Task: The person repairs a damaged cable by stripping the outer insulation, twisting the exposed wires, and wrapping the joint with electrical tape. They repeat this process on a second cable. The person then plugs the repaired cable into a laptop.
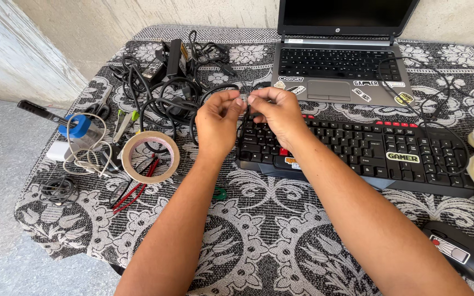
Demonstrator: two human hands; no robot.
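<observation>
Both hands, left hand [216,118] and right hand [277,112], pinch 1 small silver plug [243,99] on a black cable [243,121], just above the keyboard [357,148] (keep grips close, cable slack).

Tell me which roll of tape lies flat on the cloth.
The tan roll, a wide open ring left of the hands. The blue roll is smaller and sits propped among white cables.

A home table: patterned tablecloth [259,230], laptop [341,60], keyboard [368,148], tangled cables [165,93].
</observation>
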